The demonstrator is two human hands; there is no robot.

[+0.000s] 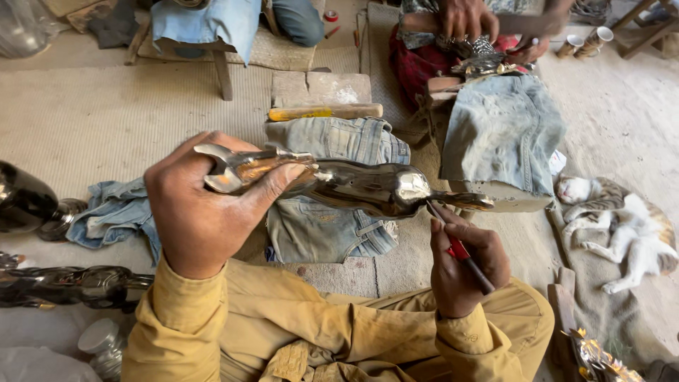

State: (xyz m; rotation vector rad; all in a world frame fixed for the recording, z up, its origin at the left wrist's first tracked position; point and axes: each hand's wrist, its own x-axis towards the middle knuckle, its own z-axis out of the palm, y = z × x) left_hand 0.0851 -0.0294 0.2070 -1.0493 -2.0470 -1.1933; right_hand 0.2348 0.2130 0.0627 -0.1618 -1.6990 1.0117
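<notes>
Left hand (201, 212) fingers wrap shiny metal figure (339, 185), held level over folded jeans (329, 226). Right hand (463, 265) fingers pinch red-handled tool (463, 255), tip at figure's narrow end. Cat (622, 226) lies close right.

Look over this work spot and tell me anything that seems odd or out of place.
Two cats lie stretched out asleep on the mat right beside the work, an unusual sight at a metalworking spot. Otherwise nothing looks damaged or spilled: the left hand grips the shiny metal figure and the right hand holds a red-banded tool to it.
</notes>
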